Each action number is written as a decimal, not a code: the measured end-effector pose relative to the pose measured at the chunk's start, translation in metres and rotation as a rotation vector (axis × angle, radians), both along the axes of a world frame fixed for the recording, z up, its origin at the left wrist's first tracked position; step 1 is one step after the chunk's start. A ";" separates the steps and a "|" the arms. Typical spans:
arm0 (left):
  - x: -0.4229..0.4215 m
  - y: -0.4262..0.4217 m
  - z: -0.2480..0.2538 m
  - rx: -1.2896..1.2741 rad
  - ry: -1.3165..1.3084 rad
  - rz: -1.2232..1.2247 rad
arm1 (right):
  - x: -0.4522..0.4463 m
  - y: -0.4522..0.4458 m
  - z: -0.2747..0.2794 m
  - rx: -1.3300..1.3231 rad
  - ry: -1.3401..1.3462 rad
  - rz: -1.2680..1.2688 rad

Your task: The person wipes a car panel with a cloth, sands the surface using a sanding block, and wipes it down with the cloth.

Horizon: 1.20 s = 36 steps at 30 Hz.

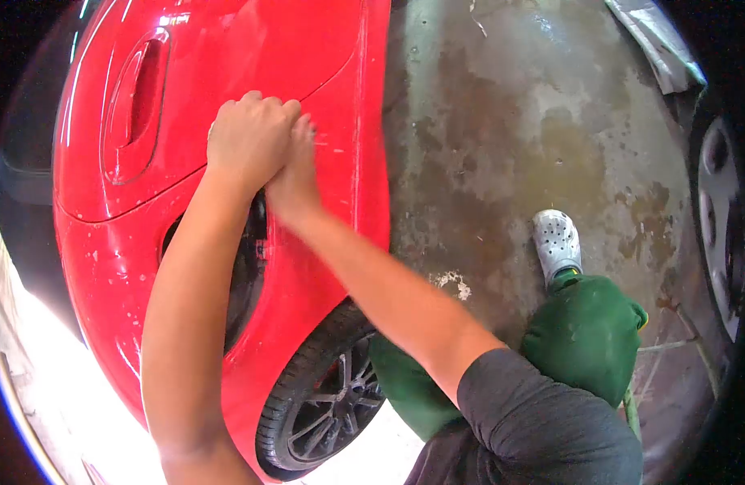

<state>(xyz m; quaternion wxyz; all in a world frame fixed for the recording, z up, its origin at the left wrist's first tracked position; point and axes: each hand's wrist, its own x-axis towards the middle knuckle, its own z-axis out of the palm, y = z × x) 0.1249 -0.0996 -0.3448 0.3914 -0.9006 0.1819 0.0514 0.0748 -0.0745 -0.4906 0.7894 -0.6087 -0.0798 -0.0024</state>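
Red car (138, 242) on the L, long axis running top–btm of view; its vent-like recess (138, 105) near-vert., top leaning R. L hand (253, 141), fingers curled, over the panel, pressed to R hand (294, 174), fingers part-hidden; can't tell what either's gripping. Blk wheel (340, 404) btm, then grey clog (558, 242) on wet floor (485, 162).

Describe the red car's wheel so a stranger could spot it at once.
Start with the red car filling much of the picture's left side. Low down, partly hidden by the green trouser leg, is its wheel. Dark, slender spokes set it apart from the paler grey wheel at the far right.
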 end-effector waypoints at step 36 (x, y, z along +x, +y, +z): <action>-0.133 0.125 0.248 -0.742 -0.701 0.366 | -0.187 -0.048 -0.033 0.014 -0.260 0.259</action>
